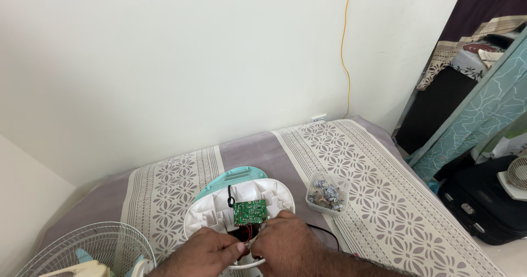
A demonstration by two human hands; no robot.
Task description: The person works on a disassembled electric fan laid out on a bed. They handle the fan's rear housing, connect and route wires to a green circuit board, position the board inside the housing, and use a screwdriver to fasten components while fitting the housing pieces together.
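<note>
Opened white fan base (219,214) on the patterned bedspread (379,200), with the green circuit board (250,212) exposed. Left hand (206,252) and right hand (285,241) pinch its 2 wires (248,233). The board looks light, stiff and fragile; best held by its edges.

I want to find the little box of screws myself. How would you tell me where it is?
Start at the patterned bed cover that fills the middle of the picture. To the right of the white fan base, where both hands are busy, sits a small clear plastic box. It is the only see-through container there, and it holds a pile of shiny grey metal bits.
</note>
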